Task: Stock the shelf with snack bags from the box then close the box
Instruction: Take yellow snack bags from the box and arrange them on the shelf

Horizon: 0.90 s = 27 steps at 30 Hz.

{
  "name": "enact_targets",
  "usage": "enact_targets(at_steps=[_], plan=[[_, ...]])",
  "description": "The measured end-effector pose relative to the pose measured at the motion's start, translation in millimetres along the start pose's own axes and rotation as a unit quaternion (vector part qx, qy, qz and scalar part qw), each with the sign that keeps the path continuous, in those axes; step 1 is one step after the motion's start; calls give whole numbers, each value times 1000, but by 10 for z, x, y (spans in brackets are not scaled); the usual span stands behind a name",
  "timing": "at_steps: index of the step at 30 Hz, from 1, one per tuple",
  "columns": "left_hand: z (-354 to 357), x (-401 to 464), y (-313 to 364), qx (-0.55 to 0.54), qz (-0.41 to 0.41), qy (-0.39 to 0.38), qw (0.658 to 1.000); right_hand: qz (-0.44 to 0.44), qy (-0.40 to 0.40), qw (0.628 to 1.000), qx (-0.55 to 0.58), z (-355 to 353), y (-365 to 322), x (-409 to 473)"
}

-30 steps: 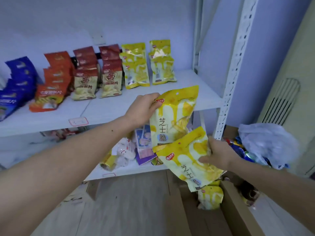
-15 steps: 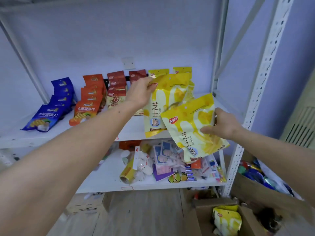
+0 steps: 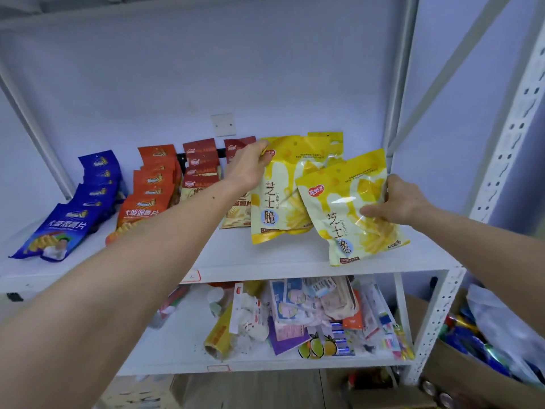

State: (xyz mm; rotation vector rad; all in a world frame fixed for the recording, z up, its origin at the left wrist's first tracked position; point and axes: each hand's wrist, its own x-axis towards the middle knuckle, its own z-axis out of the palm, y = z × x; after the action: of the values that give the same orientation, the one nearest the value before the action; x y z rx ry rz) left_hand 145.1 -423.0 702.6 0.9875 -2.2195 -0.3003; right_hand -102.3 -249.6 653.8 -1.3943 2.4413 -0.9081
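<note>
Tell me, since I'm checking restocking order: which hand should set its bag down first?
Left, probably. The left hand holds its bag directly before the yellow stack; the right hand's bag hangs tilted nearer the shelf edge.

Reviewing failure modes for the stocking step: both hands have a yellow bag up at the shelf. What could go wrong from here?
1. The right hand holds its yellow bag tilted, its lower edge past the shelf's front edge; released there, it may slide off.
2. The left hand pinches the other yellow bag only by its top corner, so it could swing into the dark red bags beside it.
3. The two held bags overlap and may snag.
</note>
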Motion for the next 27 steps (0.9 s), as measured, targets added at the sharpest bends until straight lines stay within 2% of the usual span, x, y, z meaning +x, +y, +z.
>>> enact_targets(at_steps=[15, 18, 22, 24, 27], plan=[[959, 1086, -849, 19, -52, -117, 992, 89, -30, 995, -13, 575, 296, 1432], [1110, 1282, -965, 9, -96, -161, 982, 117, -43, 992, -19, 683, 352, 1743], [1290, 1533, -1182, -74, -161, -226, 958, 146, -49, 988, -20, 810, 361, 2047], [1410, 1605, -1274, -36, -155, -236, 959, 166, -56, 985, -10, 878, 347, 2142], [1585, 1703, -1382, 28, -139, -209, 968, 184, -64, 981, 6, 977, 370, 2316]])
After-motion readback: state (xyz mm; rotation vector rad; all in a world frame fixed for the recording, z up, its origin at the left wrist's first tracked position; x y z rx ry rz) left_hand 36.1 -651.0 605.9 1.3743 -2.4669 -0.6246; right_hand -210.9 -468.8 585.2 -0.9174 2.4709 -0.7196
